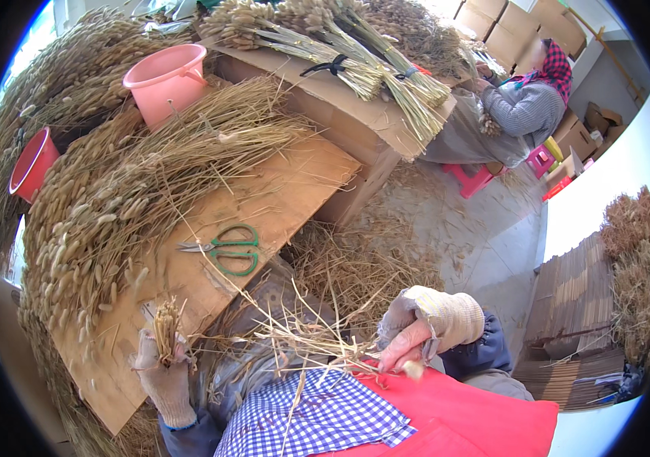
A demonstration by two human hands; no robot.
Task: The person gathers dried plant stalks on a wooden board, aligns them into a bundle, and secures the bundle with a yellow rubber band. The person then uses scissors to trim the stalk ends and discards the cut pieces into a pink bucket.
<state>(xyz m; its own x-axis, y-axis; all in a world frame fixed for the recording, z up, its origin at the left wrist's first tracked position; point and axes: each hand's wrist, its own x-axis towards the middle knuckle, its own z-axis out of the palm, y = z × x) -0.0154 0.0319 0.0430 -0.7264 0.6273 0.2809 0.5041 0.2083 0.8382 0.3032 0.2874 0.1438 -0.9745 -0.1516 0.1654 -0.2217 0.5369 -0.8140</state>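
Note:
My left hand (160,371), in a worn knit glove, grips a short bundle of dried grass stems (166,330) with the cut ends pointing up. On the other side of my lap, my right hand (425,328) wears a torn glove that leaves fingers bare. It pinches a loose spray of dry straw (325,343) that spreads leftward over my knees. A pale, blurred seed head (413,369) shows just below those fingers. Green-handled scissors (227,249) lie with parted blades on the wooden board (296,188). My lap is covered by a checked and red apron (462,405).
Bunny-tail grass (90,245) is heaped along the board. Among the heaps stand a pink bucket (165,80) and a red bucket (33,163). Tied bundles (353,63) rest on cardboard. Straw litter (359,257) covers the floor. A seated person (525,105) works at the upper right, by flattened cartons (570,303).

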